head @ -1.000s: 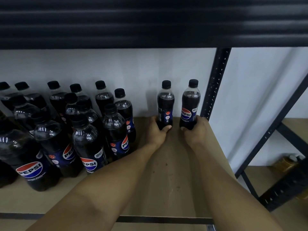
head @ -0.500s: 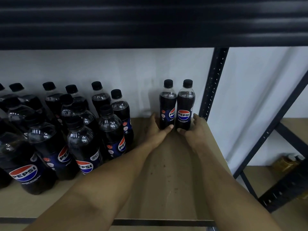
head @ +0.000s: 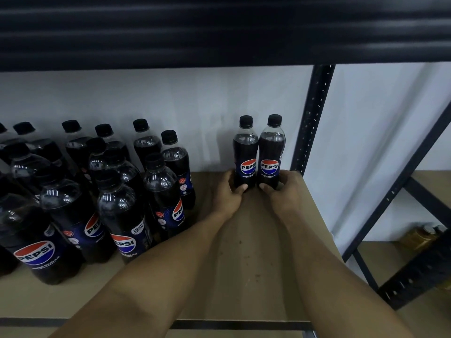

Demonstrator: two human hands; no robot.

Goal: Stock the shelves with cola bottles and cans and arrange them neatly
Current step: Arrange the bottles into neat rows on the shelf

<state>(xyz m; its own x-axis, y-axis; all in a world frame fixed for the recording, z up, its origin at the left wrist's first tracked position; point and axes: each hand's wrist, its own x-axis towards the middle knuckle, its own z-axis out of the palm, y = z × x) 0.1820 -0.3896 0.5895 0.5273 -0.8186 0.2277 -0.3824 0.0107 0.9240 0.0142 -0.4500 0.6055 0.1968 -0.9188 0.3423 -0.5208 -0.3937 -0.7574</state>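
1. White painted wall (head: 170,98) forms the background; the dark ribbed underside of an upper shelf (head: 219,32) spans the top of the view.
2. Tan board shelf (head: 244,264), with a black metal rail along its front edge. It carries every bottle listed below.
3. Black perforated metal upright post (head: 314,113), standing at the shelf's right rear corner.
4. Left small cola bottle (head: 245,152): clear plastic, dark contents, black screw cap, red-white-blue Pepsi label facing forward. It stands upright at the back of the shelf, close to the wall, on the right-hand part of the board.
5. Right small cola bottle (head: 271,152): same make and finish, label forward, upright. Its side touches the left one, and it stands just beside the post.
6. Left hand (head: 229,191): fingers curled round the base of the left small cola bottle, thumb laid across its lower front.
7. Right hand (head: 285,191): wrapped the same way round the base of the right small cola bottle, thumb at the front.
8. Group of black-capped cola bottles (head: 117,191): upright, packed several rows deep on the left half of the shelf, labels turned various ways. Bare board separates the group from the pair.
9. Neighbouring rack, right: black diagonal brace (head: 400,181), tan lower shelf (head: 380,252) and one amber container (head: 419,237), too blurred to tell more.
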